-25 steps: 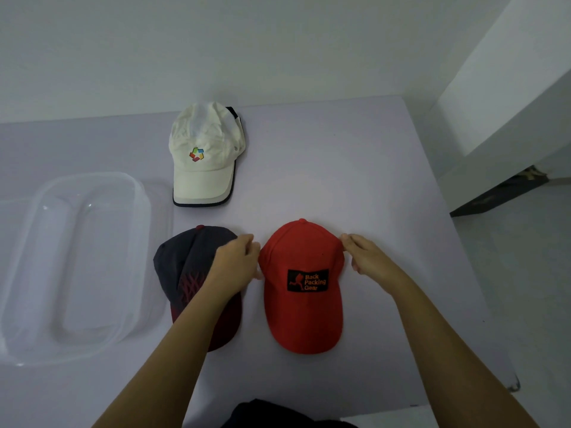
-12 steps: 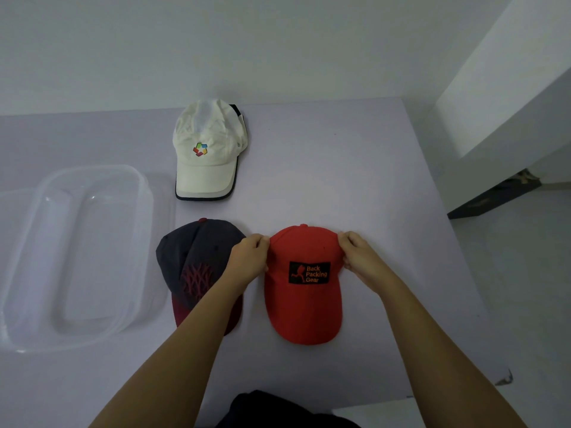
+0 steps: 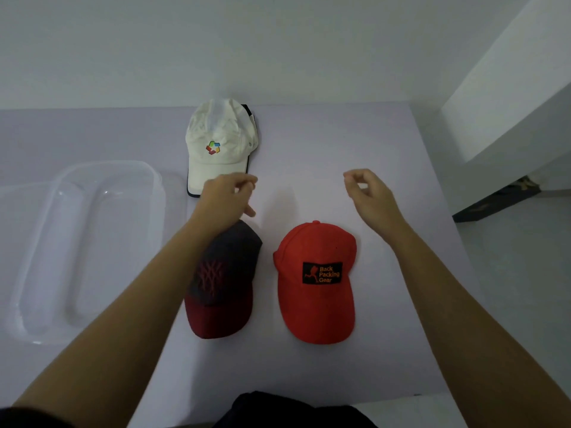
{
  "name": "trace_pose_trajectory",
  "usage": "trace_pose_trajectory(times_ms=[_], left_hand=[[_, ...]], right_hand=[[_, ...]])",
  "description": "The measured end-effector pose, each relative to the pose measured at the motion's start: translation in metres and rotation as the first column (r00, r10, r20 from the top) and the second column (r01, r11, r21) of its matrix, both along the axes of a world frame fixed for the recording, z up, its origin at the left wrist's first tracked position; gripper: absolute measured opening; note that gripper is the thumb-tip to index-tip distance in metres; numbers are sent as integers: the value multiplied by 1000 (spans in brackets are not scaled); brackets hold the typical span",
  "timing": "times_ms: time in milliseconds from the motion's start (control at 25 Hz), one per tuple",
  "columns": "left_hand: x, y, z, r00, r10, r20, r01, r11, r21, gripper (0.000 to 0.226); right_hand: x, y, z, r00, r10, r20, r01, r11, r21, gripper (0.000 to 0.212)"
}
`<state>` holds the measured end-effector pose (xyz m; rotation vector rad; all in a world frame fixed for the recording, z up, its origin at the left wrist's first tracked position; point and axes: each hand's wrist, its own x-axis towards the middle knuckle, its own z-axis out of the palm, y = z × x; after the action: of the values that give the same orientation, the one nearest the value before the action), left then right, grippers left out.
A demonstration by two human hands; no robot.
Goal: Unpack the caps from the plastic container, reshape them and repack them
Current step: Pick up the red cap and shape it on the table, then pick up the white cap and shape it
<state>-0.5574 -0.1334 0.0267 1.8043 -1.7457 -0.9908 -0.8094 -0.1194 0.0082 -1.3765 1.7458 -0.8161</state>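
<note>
The red cap lay flat on the worktop at lower centre, brim toward the bottom of the frame, with a black patch reading "Back Packing Gear" on its front. Just to its left, apart from it, lay the dark cap with a maroon brim, partly covered by the left forearm. The white cap, with a coloured logo and dark trim, sat at upper centre, well apart from the red one. The clear container stood at the left of the frame with nothing seen inside.

The left hand hung above the gap between the white and dark caps, fingers loosely curled, holding nothing; it overlapped the white brim, though contact could not be told. The right hand hovered above and right of the red cap, fingers loosely bent, thumb near forefinger, gripping nothing.
</note>
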Motion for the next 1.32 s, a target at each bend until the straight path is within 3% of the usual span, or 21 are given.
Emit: trace_pose_trajectory(times_ms=[240, 360, 440, 560, 640, 840, 960, 1120, 1240, 1320], left_hand=[[77, -55, -7, 986, 9, 169, -13, 1000, 25, 32], [103, -74, -39, 924, -117, 364, 65, 986, 152, 39], [109, -79, -60, 881, -222, 419, 145, 967, 208, 45], [106, -78, -81, 845, -305, 438, 207, 944, 257, 78], [104, -77, -90, 815, -301, 495, 201, 948, 247, 89], [101, -76, -104, 725, -284, 628, 256, 957, 139, 77], [95, -71, -90, 701, -301, 647, 326, 941, 84, 68], [81, -58, -53, 780, -284, 557, 372, 927, -48, 59], [77, -56, -23, 956, -110, 272, 153, 978, -140, 62], [76, -56, -4, 986, -11, 168, 49, 974, -223, 68]], right_hand=[[94, -51, -16, 933, 339, -124, -339, 941, 21, 31], [143, -74, -40, 840, 489, -236, -470, 872, 135, 51], [167, -86, -55, 785, 555, -273, -493, 828, 267, 73], [188, -97, -72, 766, 579, -279, -482, 805, 346, 95], [198, -102, -82, 786, 577, -221, -487, 799, 351, 95], [202, -102, -89, 782, 575, -240, -476, 800, 365, 92], [200, -99, -82, 806, 479, -349, -406, 875, 264, 95], [199, -94, -56, 849, 267, -456, -272, 961, 54, 77], [192, -87, -31, 847, 239, -475, -292, 956, -40, 69], [187, -78, -11, 860, 225, -458, -319, 937, -138, 70]])
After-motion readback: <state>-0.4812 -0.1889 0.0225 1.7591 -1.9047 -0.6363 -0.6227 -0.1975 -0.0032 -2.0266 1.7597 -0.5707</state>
